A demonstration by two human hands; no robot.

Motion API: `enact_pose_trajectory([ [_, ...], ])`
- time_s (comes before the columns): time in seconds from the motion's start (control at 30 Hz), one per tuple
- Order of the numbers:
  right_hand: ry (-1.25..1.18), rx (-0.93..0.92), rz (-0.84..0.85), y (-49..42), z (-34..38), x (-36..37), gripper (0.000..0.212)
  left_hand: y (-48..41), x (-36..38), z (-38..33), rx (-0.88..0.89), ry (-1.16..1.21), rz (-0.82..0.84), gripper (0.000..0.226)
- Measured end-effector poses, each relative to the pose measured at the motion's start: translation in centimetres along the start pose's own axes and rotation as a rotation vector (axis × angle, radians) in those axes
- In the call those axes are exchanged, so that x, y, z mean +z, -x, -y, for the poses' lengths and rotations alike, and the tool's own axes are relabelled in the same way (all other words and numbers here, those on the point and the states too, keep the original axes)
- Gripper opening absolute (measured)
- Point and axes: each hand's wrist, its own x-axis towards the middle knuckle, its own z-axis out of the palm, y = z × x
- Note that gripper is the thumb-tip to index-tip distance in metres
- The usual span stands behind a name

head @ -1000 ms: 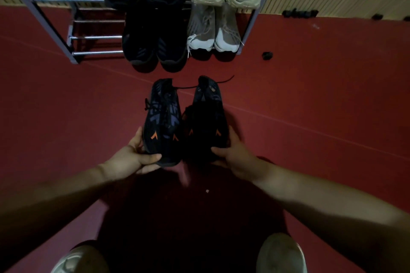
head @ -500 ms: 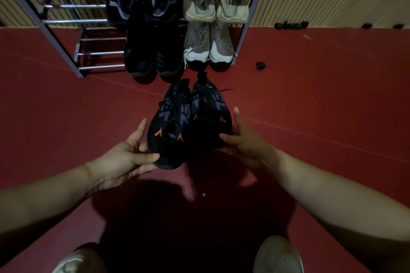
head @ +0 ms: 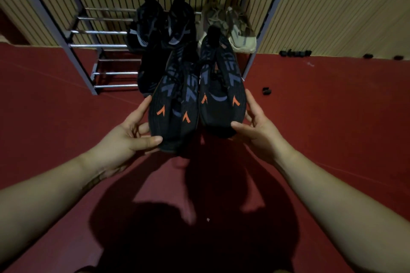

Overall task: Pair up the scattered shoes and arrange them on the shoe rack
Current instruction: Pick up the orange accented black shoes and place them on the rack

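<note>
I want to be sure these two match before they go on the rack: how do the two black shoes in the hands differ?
The left shoe sits lower and nearer the camera than the right shoe, and it tilts slightly, whereas the right shoe points straighter toward the shoe rack. The left hand holds the left shoe; the right hand holds the right shoe. Both are black with grey lettering and orange arrow marks, so they look like a pair.

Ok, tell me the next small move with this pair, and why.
Probably carry the pair forward and left to the bare rails of the rack. The left hand and right hand each hold one shoe, and the rack's right side is already full of pairs.
</note>
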Motion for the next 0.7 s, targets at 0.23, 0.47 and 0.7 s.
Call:
enact_pose_trajectory([
  [0.23,-0.102,0.005,0.007,-2.3,1.6,3.3,0.081,0.8,-2.3,-2.2,0.051,0.046,-0.024,0.119],
  [0.47,-0.173,0.043,0.049,-2.9,0.5,5.7,0.079,3.0,-4.0,-1.8,0.081,0.096,-0.11,0.09],
  [0.7,-0.196,0.032,0.088,-3.6,0.7,8.1,0.077,4.4,-6.9,-2.0,0.086,0.128,-0.108,0.107],
])
